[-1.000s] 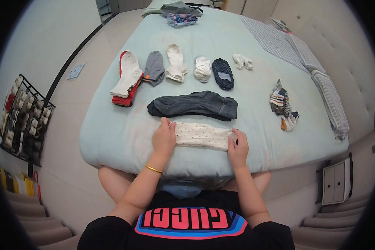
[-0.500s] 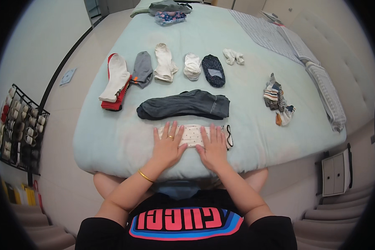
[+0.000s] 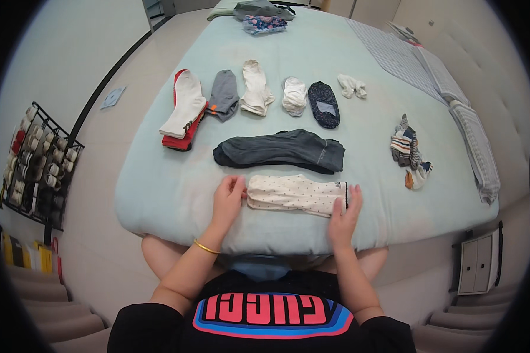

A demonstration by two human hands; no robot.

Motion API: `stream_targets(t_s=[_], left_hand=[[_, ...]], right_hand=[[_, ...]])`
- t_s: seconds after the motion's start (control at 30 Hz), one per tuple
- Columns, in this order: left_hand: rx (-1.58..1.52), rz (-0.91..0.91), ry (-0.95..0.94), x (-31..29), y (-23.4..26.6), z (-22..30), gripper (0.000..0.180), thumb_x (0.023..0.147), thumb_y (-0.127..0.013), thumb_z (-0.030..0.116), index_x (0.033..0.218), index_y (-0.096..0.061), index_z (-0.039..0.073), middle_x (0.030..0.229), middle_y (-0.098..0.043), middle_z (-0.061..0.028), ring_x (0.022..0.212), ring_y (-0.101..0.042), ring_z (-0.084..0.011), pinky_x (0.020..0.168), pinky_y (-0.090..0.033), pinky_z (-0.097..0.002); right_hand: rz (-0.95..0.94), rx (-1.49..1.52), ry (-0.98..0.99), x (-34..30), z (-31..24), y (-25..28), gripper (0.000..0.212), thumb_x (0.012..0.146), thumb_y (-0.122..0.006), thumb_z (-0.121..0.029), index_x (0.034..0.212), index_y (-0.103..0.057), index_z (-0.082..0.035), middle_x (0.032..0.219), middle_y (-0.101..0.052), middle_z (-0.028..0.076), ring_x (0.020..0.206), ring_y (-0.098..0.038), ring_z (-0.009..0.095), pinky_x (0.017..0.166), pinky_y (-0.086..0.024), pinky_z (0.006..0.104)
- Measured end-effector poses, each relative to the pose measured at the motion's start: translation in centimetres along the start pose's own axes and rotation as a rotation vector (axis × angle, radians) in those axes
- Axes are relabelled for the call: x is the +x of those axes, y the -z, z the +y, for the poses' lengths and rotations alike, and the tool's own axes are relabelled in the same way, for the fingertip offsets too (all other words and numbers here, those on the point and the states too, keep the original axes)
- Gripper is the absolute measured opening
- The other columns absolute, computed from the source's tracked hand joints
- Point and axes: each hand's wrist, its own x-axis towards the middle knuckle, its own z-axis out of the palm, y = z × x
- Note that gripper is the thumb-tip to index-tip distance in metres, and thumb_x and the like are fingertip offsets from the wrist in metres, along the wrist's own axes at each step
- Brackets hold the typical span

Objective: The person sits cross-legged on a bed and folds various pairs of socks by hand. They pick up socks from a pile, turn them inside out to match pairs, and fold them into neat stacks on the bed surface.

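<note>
A cream sock with small dark dots (image 3: 294,194) lies flat and lengthwise across the near part of the bed, its dark-edged cuff to the right. At its left end, my left hand (image 3: 227,200) has its fingers curled in and the tips against the sock. Beside the cuff is my right hand (image 3: 345,216), thumb over the sock and fingers stretched past the cuff edge, apart from the thumb. Just beyond lies a long dark grey sock stack (image 3: 280,151), which neither hand touches.
Farther back sit white and red socks (image 3: 185,106), grey socks (image 3: 223,94), cream socks (image 3: 255,88), white low socks (image 3: 294,95), a dark speckled sock (image 3: 324,106) and small white socks (image 3: 352,86). Small striped socks (image 3: 404,144) are heaped right. A shoe rack (image 3: 38,165) stands left.
My hands have moved apart from flat on top of the dotted sock to its two ends. The left fingers have curled, and the whole sock now shows. The view has shifted slightly.
</note>
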Motion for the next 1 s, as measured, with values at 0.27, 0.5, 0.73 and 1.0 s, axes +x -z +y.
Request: stream_targets(t_s=[0.27, 0.5, 0.73, 1.0], left_hand=[[-0.056, -0.043, 0.031, 0.1, 0.3, -0.3, 0.01, 0.083, -0.056, 0.01, 0.08, -0.054, 0.001, 0.063, -0.054, -0.0003, 0.055, -0.048, -0.0053, 0.049, -0.039, -0.0203], [0.231, -0.035, -0.016, -0.2, 1.4, -0.4, 0.014, 0.084, -0.055, 0.013, 0.081, -0.053, -0.001, 0.061, -0.054, -0.0029, 0.051, -0.048, -0.0077, 0.046, -0.039, -0.0218], [0.531, -0.144, -0.224, 1.3, -0.1, 0.1, 0.04, 0.085, -0.05, 0.034, 0.09, -0.054, -0.006, 0.08, -0.061, -0.0179, 0.071, -0.058, -0.0301, 0.065, -0.045, -0.0395], [1.062, -0.157, -0.072, 0.3, -1.0, 2.8, 0.042, 0.082, -0.053, 0.036, 0.09, -0.052, -0.005, 0.083, -0.059, -0.0227, 0.079, -0.057, -0.0377, 0.071, -0.046, -0.0445]], right_hand=[[-0.149, 0.651, -0.492, 2.6, 2.4, 1.2, 0.017, 0.08, -0.06, -0.008, 0.092, -0.056, 0.003, 0.076, -0.058, 0.004, 0.066, -0.052, 0.007, 0.062, -0.044, 0.0209], [-0.374, 0.556, -0.518, 2.4, 2.8, 1.7, 0.015, 0.078, -0.064, -0.011, 0.081, -0.056, 0.001, 0.07, -0.058, 0.002, 0.062, -0.051, 0.006, 0.056, -0.042, 0.02], [-0.321, 0.545, -0.584, 3.1, 3.0, 0.5, 0.033, 0.077, -0.067, -0.018, 0.098, -0.049, 0.002, 0.078, -0.059, 0.007, 0.063, -0.053, 0.009, 0.055, -0.042, 0.0209], [-0.594, 0.647, -0.778, 4.0, 2.8, 2.0, 0.023, 0.077, -0.064, -0.01, 0.093, -0.054, 0.003, 0.082, -0.06, 0.008, 0.068, -0.058, 0.012, 0.057, -0.048, 0.0238]])
